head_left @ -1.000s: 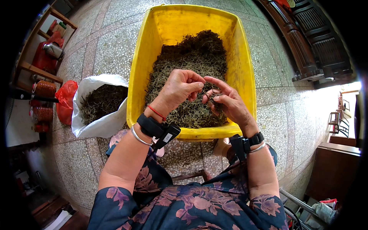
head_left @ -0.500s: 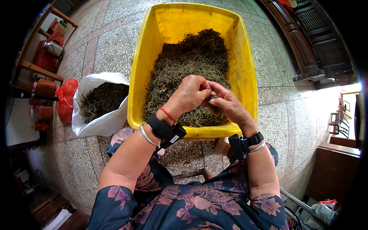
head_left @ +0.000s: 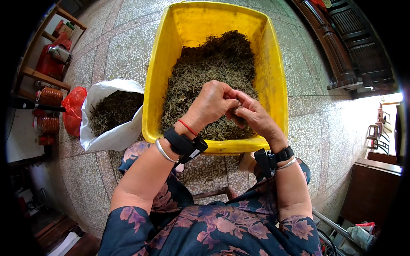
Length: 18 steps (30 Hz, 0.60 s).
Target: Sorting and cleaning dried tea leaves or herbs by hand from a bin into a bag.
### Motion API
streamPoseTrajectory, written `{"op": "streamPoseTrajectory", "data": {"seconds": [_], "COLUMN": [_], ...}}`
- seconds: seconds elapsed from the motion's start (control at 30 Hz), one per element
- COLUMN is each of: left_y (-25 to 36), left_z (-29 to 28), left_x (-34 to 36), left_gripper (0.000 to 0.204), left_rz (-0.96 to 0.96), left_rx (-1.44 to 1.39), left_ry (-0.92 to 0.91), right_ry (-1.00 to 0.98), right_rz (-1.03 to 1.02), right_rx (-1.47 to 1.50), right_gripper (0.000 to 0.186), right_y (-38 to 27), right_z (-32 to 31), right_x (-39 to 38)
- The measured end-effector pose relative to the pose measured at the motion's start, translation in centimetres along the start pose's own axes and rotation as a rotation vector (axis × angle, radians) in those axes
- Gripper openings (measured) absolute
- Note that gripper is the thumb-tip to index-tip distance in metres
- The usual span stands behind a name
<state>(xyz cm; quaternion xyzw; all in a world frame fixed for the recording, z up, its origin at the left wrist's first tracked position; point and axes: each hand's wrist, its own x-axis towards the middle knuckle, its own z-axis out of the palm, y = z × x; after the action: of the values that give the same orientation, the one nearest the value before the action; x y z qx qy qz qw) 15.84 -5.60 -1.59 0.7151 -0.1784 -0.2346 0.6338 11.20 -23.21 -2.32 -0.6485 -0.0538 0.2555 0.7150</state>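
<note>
A yellow plastic tub [head_left: 150,113] stands on the floor before me, partly filled with dry, twiggy plant material [head_left: 200,70], grey-green in front and darker at the back. Above its near half my two hands meet. My left hand [head_left: 212,100] is closed, thumb and fingers pinched together against the other hand's fingertips. My right hand [head_left: 256,117] is curled with its fingers bent round a small bit of the dry plant material. What exactly sits between the left fingertips is hidden. To the left, an open white sack [head_left: 96,143] holds more dark dried plant material.
Beside the sack lies a red plastic bag [head_left: 74,111]. Shelving with jars [head_left: 49,125] and a metal flask [head_left: 60,54] lines the left side. Dark carved wooden furniture [head_left: 337,55] stands at the far right, a brown cabinet [head_left: 369,192] at the near right.
Both hands stay over the tub, with only slight finger movement. My left thumb and fingers have shifted a little closer against the right fingertips.
</note>
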Motion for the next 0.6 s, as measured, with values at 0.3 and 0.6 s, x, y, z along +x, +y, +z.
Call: {"op": "streamPoseTrajectory", "data": {"seconds": [0.3,0.6], "left_y": [-0.7,0.1], "left_z": [0.5,-3.5], "left_x": [0.1,0.1], "left_gripper": [0.013,0.011], "left_rz": [0.010,-0.105], "left_rx": [0.193,-0.119], "left_ry": [0.120,0.073], "right_ry": [0.006,0.081], "right_rz": [0.024,-0.020], "right_rx": [0.030,0.193], "right_gripper": [0.049,0.052], "right_y": [0.4,-0.1], "right_z": [-0.1,-0.7], "right_x": [-0.1,-0.2]}}
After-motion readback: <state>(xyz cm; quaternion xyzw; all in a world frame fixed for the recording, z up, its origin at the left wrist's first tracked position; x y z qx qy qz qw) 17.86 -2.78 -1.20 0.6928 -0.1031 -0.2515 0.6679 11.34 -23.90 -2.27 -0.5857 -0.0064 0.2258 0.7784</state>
